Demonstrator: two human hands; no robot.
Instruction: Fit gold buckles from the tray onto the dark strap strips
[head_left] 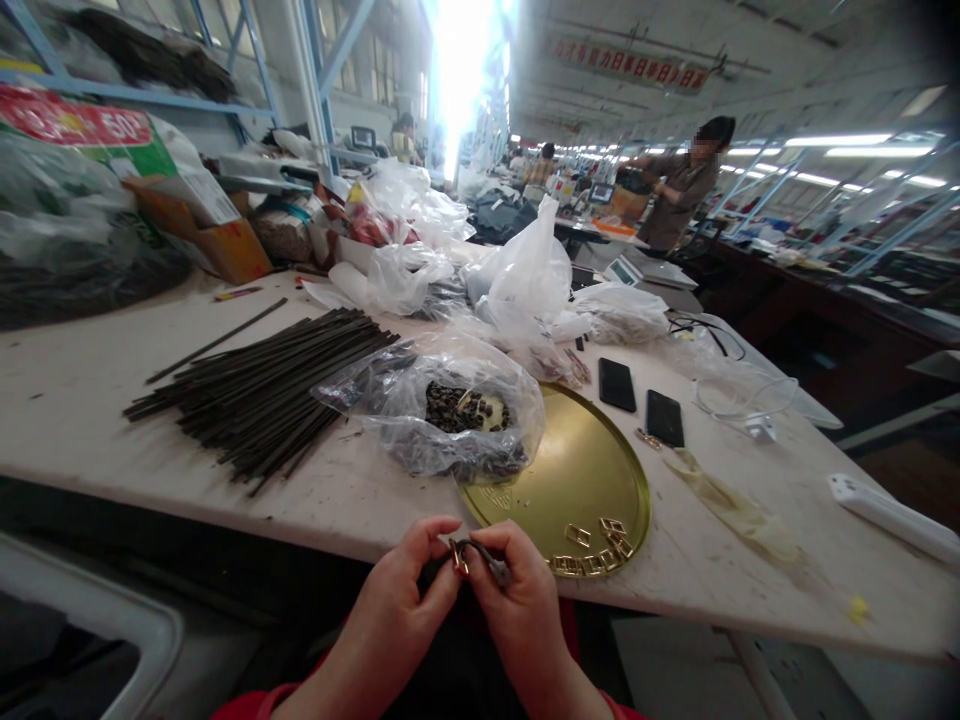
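Just off the table's front edge, my left hand (409, 590) pinches a small gold buckle (458, 558). Close beside it, my right hand (517, 590) is closed on a dark strap (484, 552), which curves up to the buckle. How far the strap passes through the buckle cannot be made out. More gold buckles (592, 562) lie along the near rim of a round gold tray (600, 450). An open clear plastic bag (390, 435) with small dark pieces (450, 408) inside overlaps the tray's left side. A pile of dark strips (277, 385) is spread to its left.
Two phones (616, 384) lie right of the tray, near a yellowish glove-like piece (735, 510) and a white power strip (892, 515). White plastic bags (525, 270) and a cardboard box (217, 240) crowd the back. A person (686, 190) stands beyond the table.
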